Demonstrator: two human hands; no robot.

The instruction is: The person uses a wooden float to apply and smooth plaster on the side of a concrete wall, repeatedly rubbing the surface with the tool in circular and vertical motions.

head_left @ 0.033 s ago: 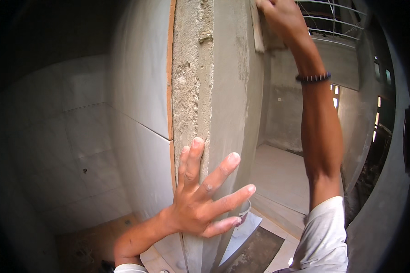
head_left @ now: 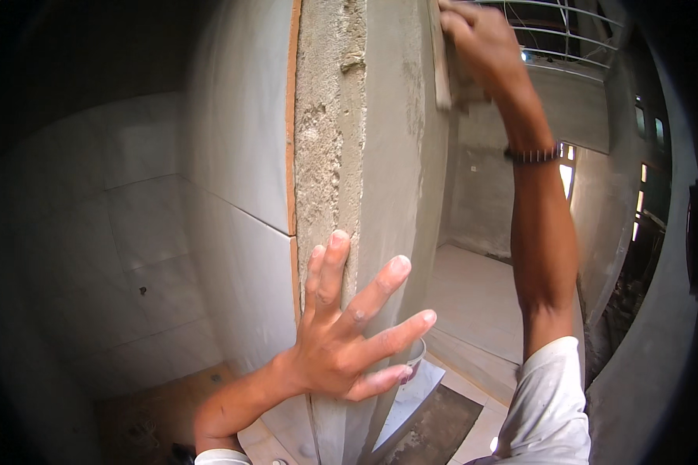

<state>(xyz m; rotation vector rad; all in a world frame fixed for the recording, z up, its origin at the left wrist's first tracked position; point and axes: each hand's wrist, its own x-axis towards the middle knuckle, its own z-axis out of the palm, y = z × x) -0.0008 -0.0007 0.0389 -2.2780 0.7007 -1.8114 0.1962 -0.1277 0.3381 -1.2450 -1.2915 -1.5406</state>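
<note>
Flat tool (head_left: 442, 85) high by right edge of grey wall (head_left: 392, 155); your right hand (head_left: 485, 46) closed around it; left hand (head_left: 345, 337) spread wide; smoothing pass likely in hand; next move calls for even pressure.

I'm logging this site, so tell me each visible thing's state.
Bare left hand: open, spread wide
Bare right hand: raised, closed
Flat pale straight-edged tool: gripped in right hand
Rough grey cement strip: pitted
Smooth grey cement face: mostly even
White glossy wall tiles: mounted
Round pale bucket: partly hidden
</note>
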